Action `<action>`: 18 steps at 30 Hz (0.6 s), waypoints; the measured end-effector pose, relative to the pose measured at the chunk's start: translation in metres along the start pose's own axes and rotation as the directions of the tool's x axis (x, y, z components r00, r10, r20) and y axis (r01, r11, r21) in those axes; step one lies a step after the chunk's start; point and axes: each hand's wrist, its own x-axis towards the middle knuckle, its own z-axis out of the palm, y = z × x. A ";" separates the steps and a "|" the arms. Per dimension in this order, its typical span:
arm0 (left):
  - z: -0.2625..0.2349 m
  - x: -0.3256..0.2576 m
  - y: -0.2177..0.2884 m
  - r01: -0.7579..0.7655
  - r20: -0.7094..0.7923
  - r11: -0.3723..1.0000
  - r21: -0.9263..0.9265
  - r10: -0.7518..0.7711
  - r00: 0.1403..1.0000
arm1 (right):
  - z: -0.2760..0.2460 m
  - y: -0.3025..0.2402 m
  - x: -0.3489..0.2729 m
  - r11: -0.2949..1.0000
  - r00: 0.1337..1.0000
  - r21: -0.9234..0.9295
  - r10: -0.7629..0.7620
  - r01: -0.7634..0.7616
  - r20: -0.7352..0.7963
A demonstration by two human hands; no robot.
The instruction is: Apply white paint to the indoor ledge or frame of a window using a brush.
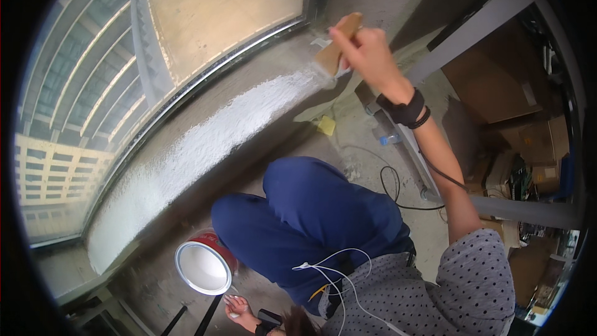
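My right hand [367,50] is raised and closed around a wide wooden-handled paintbrush [336,50], whose bristles touch the top of a curved concrete sill [186,149] beneath a window. A rough band of white paint covers the sill's upper part up to the brush. My left hand [238,310] rests low on the floor, fingers apart, holding nothing, just beside a red paint can [202,267] filled with white paint. My knees in blue trousers [311,211] are bent between the can and the sill.
A large window [217,12] looks onto buildings outside. On the concrete floor lie a yellow object [325,126], a plastic bottle [388,139] and a black cable [392,186]. A grey metal frame [460,37] and cardboard boxes [497,87] stand at the right.
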 end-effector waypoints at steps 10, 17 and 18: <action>-0.015 -0.019 -0.011 -0.017 -0.070 0.990 -0.141 0.008 0.998 | 0.037 -0.020 0.024 0.985 1.000 0.172 0.011 -0.014 0.014; -0.006 -0.054 -0.048 -0.355 0.070 0.935 -0.006 0.355 0.932 | 0.156 -0.179 0.011 0.652 0.836 0.754 -0.457 0.083 0.303; -0.016 -0.055 -0.046 -0.377 0.087 0.925 -0.039 0.379 0.921 | 0.183 -0.202 -0.006 0.612 0.749 0.790 -0.543 0.044 0.380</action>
